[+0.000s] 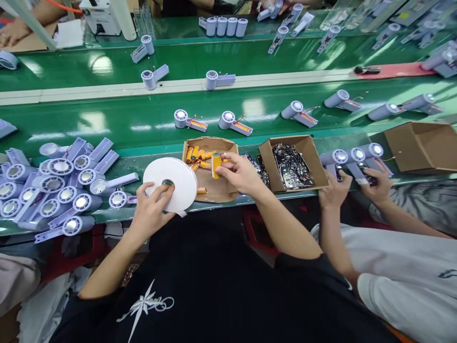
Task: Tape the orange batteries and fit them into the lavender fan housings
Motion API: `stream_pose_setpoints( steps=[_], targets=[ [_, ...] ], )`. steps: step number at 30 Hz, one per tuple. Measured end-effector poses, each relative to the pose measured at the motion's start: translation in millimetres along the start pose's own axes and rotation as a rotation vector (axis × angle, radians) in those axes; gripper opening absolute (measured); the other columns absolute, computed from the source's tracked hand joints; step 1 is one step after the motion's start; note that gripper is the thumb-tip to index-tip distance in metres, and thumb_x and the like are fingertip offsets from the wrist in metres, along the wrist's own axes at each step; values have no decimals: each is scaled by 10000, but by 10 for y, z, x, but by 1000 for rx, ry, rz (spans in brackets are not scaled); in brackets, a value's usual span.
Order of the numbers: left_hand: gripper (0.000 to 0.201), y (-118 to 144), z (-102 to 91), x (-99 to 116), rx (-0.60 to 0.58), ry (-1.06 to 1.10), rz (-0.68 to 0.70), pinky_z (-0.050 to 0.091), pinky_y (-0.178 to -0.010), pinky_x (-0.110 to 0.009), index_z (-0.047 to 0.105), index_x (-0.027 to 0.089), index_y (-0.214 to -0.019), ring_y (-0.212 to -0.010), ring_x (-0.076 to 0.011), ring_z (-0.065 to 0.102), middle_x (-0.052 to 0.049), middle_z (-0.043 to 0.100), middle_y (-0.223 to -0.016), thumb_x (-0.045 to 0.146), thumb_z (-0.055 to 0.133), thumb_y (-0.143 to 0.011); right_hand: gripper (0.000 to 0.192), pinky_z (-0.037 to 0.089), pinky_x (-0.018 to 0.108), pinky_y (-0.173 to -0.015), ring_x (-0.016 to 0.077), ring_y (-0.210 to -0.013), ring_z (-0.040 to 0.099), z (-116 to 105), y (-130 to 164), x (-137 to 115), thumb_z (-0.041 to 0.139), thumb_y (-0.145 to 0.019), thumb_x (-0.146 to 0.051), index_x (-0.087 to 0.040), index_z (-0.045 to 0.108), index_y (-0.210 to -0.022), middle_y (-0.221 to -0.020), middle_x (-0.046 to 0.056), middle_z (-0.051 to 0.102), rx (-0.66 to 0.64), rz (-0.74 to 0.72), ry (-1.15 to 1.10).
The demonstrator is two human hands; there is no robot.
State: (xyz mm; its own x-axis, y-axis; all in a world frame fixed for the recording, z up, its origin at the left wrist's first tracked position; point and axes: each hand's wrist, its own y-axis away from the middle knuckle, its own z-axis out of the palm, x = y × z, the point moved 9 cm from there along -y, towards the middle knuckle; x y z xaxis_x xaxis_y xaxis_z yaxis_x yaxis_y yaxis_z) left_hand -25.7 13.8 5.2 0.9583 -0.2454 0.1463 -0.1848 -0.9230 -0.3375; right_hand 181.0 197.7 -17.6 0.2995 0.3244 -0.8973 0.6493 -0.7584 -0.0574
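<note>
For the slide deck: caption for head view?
Right hand holds a yellow battery; left hand rests on a white tape roll.

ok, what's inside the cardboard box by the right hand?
Loose orange cells lie in the cardboard box, mostly at its far end. The right hand holding one cell covers part of the inside.

Yellow battery (216, 164), white tape roll (171, 183), green conveyor belt (107, 119)
</note>
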Motion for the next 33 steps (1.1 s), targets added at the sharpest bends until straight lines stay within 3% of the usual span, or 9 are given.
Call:
stream_pose_setpoints(
  steps=[5,9,14,18,20,24,28,31,33],
  targets=[
    [774,-87,-3,15,-45,-83,40,453,-1155,-642,575,262,-1632,-1418,-462,515,-134,788,-1385,224,826,-901,282,523,303,-713,181,-670,593,125,184,-361,699,-1051,-460,-211,828,-1078,-661,-24,643,-55,24,104],
    [812,-154,0,104,-114,-88,59,348,-1230,-704,559,347,-1663,-1399,-443,533,-87,777,-1447,230,814,-901,352,566,303,-640,200,-671,670,212,202,-282,835,-948,-543,-203,811,-859,-686,6,737,-68,83,-22],
    [732,-115,174,299,-196,-26,-104,285,-1229,-775,566,354,-1676,-1244,-411,557,-118,791,-1428,469,766,-981,427,723,393,-743,264,-832,842,8,426,160,939,-843,-614,-214,836,-954,-889,67,857,471,180,-575],
    [766,-269,354,431,-281,20,-90,338,-1251,-709,577,267,-1657,-1323,-409,580,-157,741,-1507,426,829,-951,348,713,307,-810,210,-879,860,-699,433,283,1027,-746,-547,-278,848,-876,-992,64,874,897,-23,-712],
    [932,-407,350,409,-317,88,7,378,-1280,-648,536,195,-1671,-1462,-436,541,-202,671,-1590,468,926,-870,323,709,332,-859,231,-953,870,-974,378,263,1008,-776,-554,-294,878,-917,-1107,98,877,945,-35,-640],
    [724,-338,119,-68,-287,141,83,487,-1259,-514,612,168,-1577,-1497,-359,585,-199,664,-1596,514,833,-980,321,726,653,-963,391,-995,875,-904,563,216,945,-808,-640,-357,884,-947,-1104,113,878,787,101,-447],
    [400,403,-40,-841,-365,-119,-202,452,-1275,-673,764,243,-1405,-1471,-405,622,-162,738,-1502,296,783,-1009,214,594,900,-1074,466,-1223,821,-640,1201,346,851,-897,-571,-448,878,-1070,-1236,72,871,701,168,-377],
    [481,798,-179,-1006,-426,-192,-277,556,-1194,-587,749,286,-1456,-1408,-366,679,-146,750,-1483,172,748,-989,221,576,921,-1048,498,-1363,739,-618,1475,478,751,-932,-609,-567,852,-1124,-1426,50,816,653,224,-306],
    [439,676,-343,-1028,-347,-224,-262,618,-1098,-472,713,292,-1492,-1380,-322,700,-137,747,-1491,246,694,-1056,204,630,873,-948,512,-1342,741,-673,1465,509,763,-878,-668,-623,841,-1061,-1454,36,803,672,259,-281]
  ],
)
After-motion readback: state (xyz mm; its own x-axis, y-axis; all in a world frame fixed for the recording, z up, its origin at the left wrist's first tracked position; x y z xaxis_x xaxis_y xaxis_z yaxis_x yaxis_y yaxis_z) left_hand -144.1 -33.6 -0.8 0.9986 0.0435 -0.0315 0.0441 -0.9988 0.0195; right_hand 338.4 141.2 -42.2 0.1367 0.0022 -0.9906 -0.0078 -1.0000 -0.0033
